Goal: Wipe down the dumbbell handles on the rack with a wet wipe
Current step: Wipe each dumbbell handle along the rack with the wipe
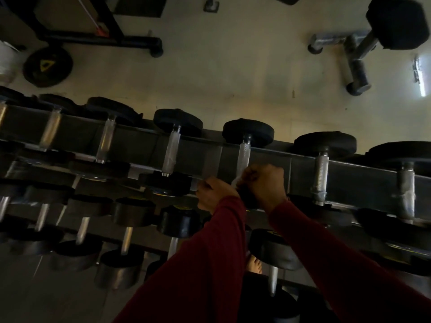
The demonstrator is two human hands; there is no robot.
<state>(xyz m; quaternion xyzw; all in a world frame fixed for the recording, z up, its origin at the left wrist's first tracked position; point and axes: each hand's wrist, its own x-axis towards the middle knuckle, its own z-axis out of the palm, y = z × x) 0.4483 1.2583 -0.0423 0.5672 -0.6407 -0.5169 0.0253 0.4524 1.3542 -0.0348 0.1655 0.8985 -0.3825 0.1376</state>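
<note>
A long metal rack [349, 169] holds rows of black-headed dumbbells with silver handles. My right hand [264, 185] is curled round the near end of one knurled dumbbell handle [244, 155] on the top tier, over the dumbbell's near head. A small strip of white wet wipe [235, 181] shows between my two hands. My left hand [213, 194] sits just left of it with fingers curled, and seems to pinch the wipe's end. Neighbouring top-tier handles stand to the left [171, 152] and right [321, 173]. Both arms wear dark red sleeves.
Lower tiers carry several more dumbbells [134, 210] close under my arms. On the pale floor beyond the rack lie a weight plate [47, 66], a black machine frame [100, 38] and a bench base [354, 57]. A bare foot [254, 264] shows below.
</note>
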